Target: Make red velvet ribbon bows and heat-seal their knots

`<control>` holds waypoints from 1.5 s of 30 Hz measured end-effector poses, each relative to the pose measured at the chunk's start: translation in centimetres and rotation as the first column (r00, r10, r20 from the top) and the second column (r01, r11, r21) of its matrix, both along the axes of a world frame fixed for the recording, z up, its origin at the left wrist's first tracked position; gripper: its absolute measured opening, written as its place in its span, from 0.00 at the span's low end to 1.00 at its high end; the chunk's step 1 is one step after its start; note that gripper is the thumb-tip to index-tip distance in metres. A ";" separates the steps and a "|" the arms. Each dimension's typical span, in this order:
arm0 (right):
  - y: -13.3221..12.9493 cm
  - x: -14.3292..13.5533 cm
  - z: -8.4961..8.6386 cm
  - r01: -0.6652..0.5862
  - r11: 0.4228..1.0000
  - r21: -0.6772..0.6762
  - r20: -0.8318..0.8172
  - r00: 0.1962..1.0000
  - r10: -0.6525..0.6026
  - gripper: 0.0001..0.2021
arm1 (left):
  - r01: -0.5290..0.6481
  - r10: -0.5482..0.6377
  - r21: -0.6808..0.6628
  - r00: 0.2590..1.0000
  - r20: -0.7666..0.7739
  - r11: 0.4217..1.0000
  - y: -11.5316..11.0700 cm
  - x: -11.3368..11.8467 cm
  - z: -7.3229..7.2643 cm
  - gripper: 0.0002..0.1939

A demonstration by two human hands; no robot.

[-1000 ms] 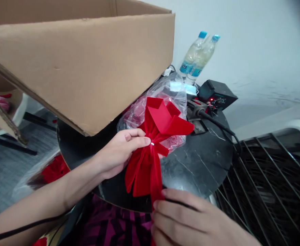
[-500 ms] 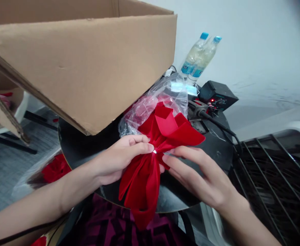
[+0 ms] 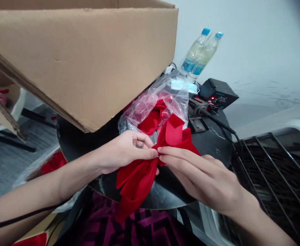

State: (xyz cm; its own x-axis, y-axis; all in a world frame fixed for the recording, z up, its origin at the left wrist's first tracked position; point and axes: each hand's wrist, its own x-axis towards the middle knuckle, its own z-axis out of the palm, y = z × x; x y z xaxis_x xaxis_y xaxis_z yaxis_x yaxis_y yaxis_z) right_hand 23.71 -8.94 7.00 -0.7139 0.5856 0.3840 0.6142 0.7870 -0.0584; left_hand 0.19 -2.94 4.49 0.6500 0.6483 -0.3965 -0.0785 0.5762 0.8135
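A red fabric bow (image 3: 137,181) with long tails hangs over the front edge of the round black table (image 3: 170,196). My left hand (image 3: 129,150) pinches its gathered middle from the left, thumb on top. From the right, my right hand (image 3: 203,174) presses its fingertips to the same gathered spot, closed on the bow. The fingers hide most of the knot. Just behind the hands lies a clear plastic bag (image 3: 139,112) with more red fabric pieces (image 3: 151,119) inside.
A large cardboard box (image 3: 88,61) overhangs the table's left side. Two bottles (image 3: 196,51) and a black control box (image 3: 217,94) with a lit red light and a cable stand at the back right. A dark slatted rack (image 3: 267,171) is at the right.
The bow's upper loops have shifted right and toward me, uncovering red fabric in the bag. My right fingertips have closed in on the gathered middle, and the tails have swung left.
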 end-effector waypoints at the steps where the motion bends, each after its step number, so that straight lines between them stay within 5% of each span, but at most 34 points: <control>1: 0.1 -0.2 0.0 0.002 1.000 -0.012 0.000 1.000 -0.002 0.14 | 0.014 -0.012 0.043 0.999 -0.041 0.999 0.1 -0.1 0.0 0.15; 8: 0.7 -1.0 0.0 0.009 0.998 -0.060 -0.023 1.000 -0.010 0.09 | 0.052 -0.031 0.184 0.993 -0.113 0.982 0.7 -0.6 0.1 0.29; 19: 1.1 -1.6 -0.1 0.055 0.995 -0.088 -0.075 0.995 -0.062 0.06 | 0.193 -0.124 0.375 0.972 -0.200 0.907 1.0 -1.2 1.3 0.24; 26: 1.2 -2.0 0.0 0.086 0.972 -0.220 -0.179 0.976 -0.127 0.03 | 0.220 -0.143 0.438 0.969 -0.202 0.872 1.0 -1.1 1.5 0.23; 36: 1.6 -1.8 0.4 0.104 0.929 -0.355 -0.185 0.966 -0.179 0.04 | 0.230 -0.070 0.566 0.954 -0.290 0.792 1.0 -0.8 0.7 0.25; 45: 1.5 -2.1 3.3 0.134 0.990 -0.050 0.132 0.983 -0.127 0.10 | 0.235 -0.089 0.547 0.956 -0.280 0.804 0.7 -1.1 1.4 0.24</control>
State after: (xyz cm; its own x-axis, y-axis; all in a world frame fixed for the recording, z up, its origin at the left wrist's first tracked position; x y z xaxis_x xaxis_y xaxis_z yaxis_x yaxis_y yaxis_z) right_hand 21.59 -7.39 10.30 -0.6710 0.6956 0.2566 0.7167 0.6972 -0.0158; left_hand -0.88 -2.22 5.87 0.7037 0.6965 -0.1405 0.2040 -0.0086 0.9789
